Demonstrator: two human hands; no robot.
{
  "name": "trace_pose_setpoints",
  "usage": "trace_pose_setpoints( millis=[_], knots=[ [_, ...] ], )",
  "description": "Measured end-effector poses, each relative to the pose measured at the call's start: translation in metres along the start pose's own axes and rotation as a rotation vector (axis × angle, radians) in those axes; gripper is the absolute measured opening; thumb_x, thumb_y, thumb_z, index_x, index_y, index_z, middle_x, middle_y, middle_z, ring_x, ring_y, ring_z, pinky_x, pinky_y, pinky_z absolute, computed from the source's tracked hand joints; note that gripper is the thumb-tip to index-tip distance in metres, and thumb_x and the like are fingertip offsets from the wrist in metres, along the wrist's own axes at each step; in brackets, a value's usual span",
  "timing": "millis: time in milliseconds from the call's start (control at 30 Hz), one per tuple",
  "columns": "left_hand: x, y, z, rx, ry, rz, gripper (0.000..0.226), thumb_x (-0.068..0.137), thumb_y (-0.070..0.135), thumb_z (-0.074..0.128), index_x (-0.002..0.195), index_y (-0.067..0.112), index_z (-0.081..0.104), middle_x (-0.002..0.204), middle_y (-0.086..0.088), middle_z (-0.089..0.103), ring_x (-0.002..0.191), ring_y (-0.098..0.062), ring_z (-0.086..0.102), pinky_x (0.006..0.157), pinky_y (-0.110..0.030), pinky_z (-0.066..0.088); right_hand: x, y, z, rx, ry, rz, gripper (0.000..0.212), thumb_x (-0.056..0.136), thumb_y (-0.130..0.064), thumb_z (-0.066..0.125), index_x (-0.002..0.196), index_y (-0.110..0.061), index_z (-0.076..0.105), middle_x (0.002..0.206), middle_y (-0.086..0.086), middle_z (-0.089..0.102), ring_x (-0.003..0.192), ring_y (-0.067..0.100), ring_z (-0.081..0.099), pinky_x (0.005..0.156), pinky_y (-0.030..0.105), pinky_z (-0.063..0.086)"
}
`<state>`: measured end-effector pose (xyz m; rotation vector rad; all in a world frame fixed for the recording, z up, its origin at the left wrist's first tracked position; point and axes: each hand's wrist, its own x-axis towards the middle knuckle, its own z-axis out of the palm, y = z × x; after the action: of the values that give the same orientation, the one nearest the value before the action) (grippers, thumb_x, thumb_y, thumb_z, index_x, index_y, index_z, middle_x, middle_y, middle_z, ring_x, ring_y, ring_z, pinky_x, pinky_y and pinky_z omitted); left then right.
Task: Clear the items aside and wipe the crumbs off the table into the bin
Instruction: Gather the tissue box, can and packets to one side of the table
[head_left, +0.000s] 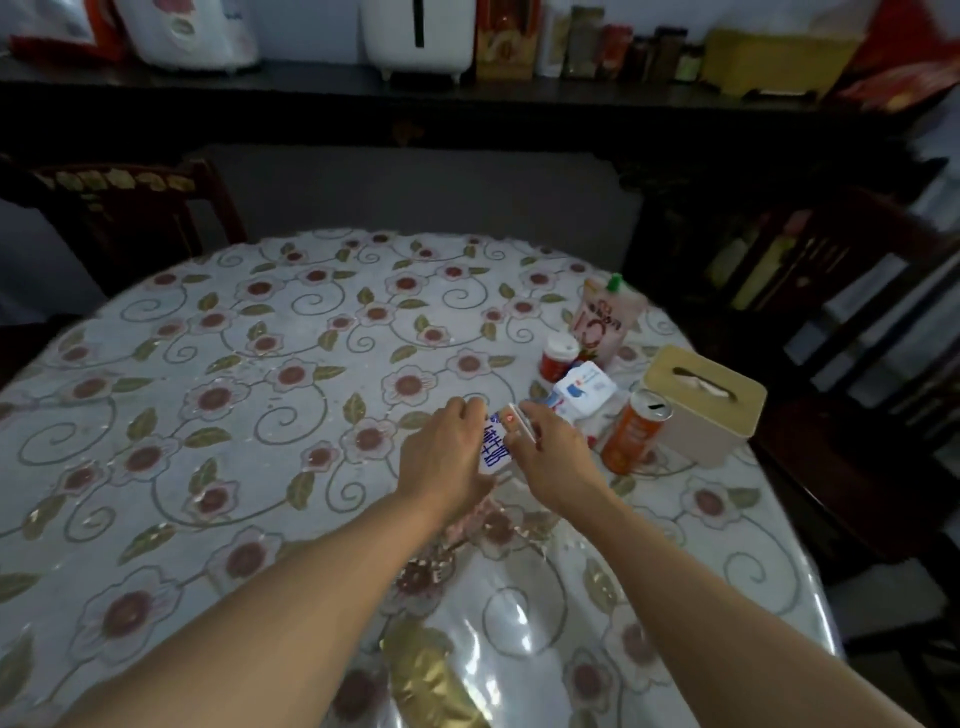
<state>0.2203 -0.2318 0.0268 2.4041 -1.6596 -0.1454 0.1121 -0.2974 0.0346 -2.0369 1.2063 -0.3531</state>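
White carton (494, 441), gripped by both hands

Table (218, 395): floral cloth under clear, glossy plastic film that wrinkles and glares near the front edge. Milk carton (493, 447): smooth printed paperboard. Right of the carton: orange can (631, 439), shiny metal top; tissue box (701, 410), matt plastic body, pale wood-look lid. Chairs (130, 208) behind table: dark polished wood.
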Motion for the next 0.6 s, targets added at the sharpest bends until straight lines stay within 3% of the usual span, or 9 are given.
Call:
trace_pose_setpoints(
  millis=[67, 133, 233, 333, 467, 600],
  knots=[
    [0.014, 0.012, 0.0, -0.04, 0.005, -0.01, 0.053, 0.076, 0.034, 0.072, 0.116, 0.016, 0.041, 0.117, -0.005, 0.051, 0.099, -0.023, 0.056, 0.063, -0.03, 0.038, 0.018, 0.007, -0.012, 0.019, 0.057, -0.017, 0.01, 0.095, -0.017, 0.048, 0.101, -0.012, 0.053, 0.094, 0.007, 0.059, 0.085, 0.023, 0.056, 0.054, 0.024, 0.034],
    [0.031, 0.016, 0.0, -0.046, 0.0, -0.025, 0.065, 0.076, 0.032, 0.073, 0.129, 0.017, 0.037, 0.126, -0.007, 0.047, 0.109, -0.026, 0.053, 0.067, -0.032, 0.04, 0.043, 0.014, -0.02, 0.027, 0.161, -0.024, 0.01, 0.094, -0.016, 0.049, 0.097, -0.008, 0.054, 0.091, 0.008, 0.058, 0.086, 0.026, 0.057, 0.057, 0.028, 0.036],
    [0.053, 0.011, 0.0, -0.005, -0.023, -0.083, 0.075, 0.08, 0.027, 0.072, 0.14, 0.016, 0.029, 0.132, -0.01, 0.044, 0.116, -0.029, 0.05, 0.074, -0.036, 0.046, 0.081, 0.019, -0.031, 0.082, 0.273, 0.015, 0.03, 0.094, -0.018, 0.05, 0.122, -0.008, 0.05, 0.12, 0.014, 0.053, 0.106, 0.03, 0.056, 0.083, 0.037, 0.048],
    [0.068, -0.005, 0.007, 0.044, -0.082, -0.15, 0.071, 0.083, 0.026, 0.069, 0.141, 0.014, 0.03, 0.135, -0.012, 0.043, 0.12, -0.03, 0.049, 0.085, -0.039, 0.048, 0.117, 0.021, -0.037, -0.016, 0.327, -0.009, 0.041, 0.093, -0.011, 0.053, 0.132, -0.007, 0.042, 0.133, 0.013, 0.045, 0.119, 0.028, 0.047, 0.098, 0.036, 0.039],
    [0.079, -0.027, 0.025, 0.029, -0.15, -0.24, 0.065, 0.081, 0.025, 0.069, 0.135, 0.011, 0.037, 0.135, -0.012, 0.042, 0.119, -0.031, 0.049, 0.092, -0.041, 0.048, 0.157, 0.034, -0.02, -0.201, 0.357, -0.061, 0.036, 0.09, -0.003, 0.054, 0.124, -0.006, 0.046, 0.129, 0.013, 0.045, 0.115, 0.031, 0.045, 0.092, 0.036, 0.039],
    [0.078, -0.042, 0.042, 0.007, -0.191, -0.27, 0.075, 0.081, 0.024, 0.069, 0.142, 0.013, 0.028, 0.146, -0.008, 0.031, 0.125, -0.031, 0.044, 0.098, -0.047, 0.045, 0.18, 0.047, 0.002, -0.325, 0.304, -0.049, 0.037, 0.087, 0.005, 0.051, 0.122, -0.004, 0.045, 0.127, 0.016, 0.044, 0.114, 0.034, 0.042, 0.084, 0.039, 0.041]
  ],
)
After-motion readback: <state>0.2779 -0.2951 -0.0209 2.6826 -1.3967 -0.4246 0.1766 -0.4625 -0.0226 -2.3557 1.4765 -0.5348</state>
